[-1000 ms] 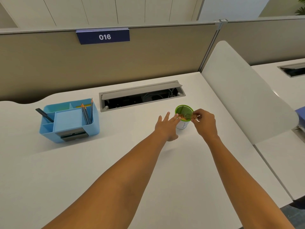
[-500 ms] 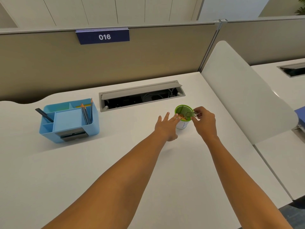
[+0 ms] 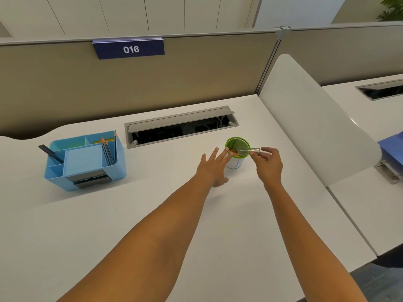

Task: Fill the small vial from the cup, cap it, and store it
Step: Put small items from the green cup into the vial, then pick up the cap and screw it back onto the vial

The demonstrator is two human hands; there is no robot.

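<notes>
A white cup with a green inside (image 3: 237,143) stands on the white desk (image 3: 152,214), right of middle. My right hand (image 3: 267,164) pinches a small clear vial (image 3: 248,151) that lies nearly level across the cup's rim, its mouth end over the cup. Orange-brown bits show inside the cup at its near left edge. My left hand (image 3: 212,165) rests on the desk with fingers spread, its fingertips touching the cup's left side. No cap is visible.
A blue desk organiser (image 3: 84,160) with pencils and a pen stands at the left. An open grey cable tray (image 3: 181,126) lies behind the cup. A white divider panel (image 3: 311,118) rises at the right, a beige partition (image 3: 152,83) at the back.
My right hand has drawn back slightly to the right, so more of the vial shows across the cup's rim. My left hand has stayed against the cup.
</notes>
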